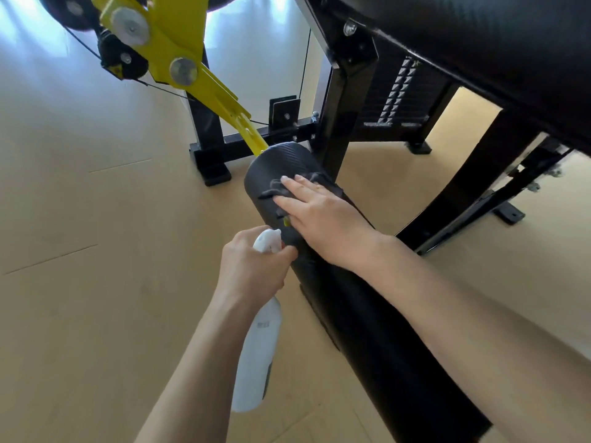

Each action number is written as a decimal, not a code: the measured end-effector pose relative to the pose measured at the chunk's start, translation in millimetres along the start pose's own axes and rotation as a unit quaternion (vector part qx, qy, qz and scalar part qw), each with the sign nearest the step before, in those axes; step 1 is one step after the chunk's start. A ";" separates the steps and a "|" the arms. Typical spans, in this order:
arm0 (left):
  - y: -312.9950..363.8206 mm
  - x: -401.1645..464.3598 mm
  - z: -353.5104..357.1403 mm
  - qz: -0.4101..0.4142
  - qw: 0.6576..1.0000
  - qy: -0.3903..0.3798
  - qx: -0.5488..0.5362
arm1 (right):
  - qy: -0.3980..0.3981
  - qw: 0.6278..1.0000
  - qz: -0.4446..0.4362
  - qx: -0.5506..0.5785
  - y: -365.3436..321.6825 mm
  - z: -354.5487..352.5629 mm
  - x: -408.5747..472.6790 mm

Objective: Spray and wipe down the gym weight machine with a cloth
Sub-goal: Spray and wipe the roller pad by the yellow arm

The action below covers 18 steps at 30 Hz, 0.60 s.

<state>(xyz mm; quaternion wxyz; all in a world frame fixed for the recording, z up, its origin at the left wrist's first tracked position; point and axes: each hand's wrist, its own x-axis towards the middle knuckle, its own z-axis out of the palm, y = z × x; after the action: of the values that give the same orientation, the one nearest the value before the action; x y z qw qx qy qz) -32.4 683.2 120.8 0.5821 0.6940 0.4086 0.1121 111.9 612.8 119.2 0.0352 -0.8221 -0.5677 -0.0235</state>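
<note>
A long black roller pad [361, 321] of the weight machine runs from the lower right up to the middle, fixed to a yellow lever arm [224, 100]. My right hand [323, 219] lies flat with straight fingers on a dark grey cloth [275, 188], pressing it onto the pad's far end. My left hand [252, 266] grips the neck of a white spray bottle [259, 356] just left of the pad, its nozzle pointing at the pad. Most of the cloth is hidden under my right hand.
The black machine frame [342, 100] and floor bar [256, 142] stand behind the pad. A weight stack [396, 97] sits at the back right. A large black padded bench [479, 52] overhangs the upper right. Thin cables run by the yellow arm. Light wooden floor [96, 219] spreads to the left.
</note>
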 end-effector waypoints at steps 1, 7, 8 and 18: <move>-0.7 0.2 -1.8 -0.009 1.000 0.002 -0.007 | -0.024 1.000 -0.010 -0.015 1.1 -4.6 20.4; -0.8 -1.3 -4.9 -0.025 0.999 0.016 -0.046 | -0.005 1.000 0.004 0.002 -5.7 -6.5 19.7; -0.2 -2.1 -2.5 -0.017 0.999 0.012 -0.045 | 0.014 1.000 0.009 0.010 -7.8 -4.6 -3.8; -4.4 -1.5 0.0 -0.004 0.998 -0.010 -0.065 | 0.006 0.998 -0.058 0.015 -0.1 -3.5 -50.1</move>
<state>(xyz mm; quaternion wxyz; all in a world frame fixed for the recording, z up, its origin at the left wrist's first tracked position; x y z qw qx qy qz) -35.2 682.1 117.3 0.6303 0.6545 0.3971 0.1292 94.1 565.9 118.9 0.0494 -0.7869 -0.6147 -0.0214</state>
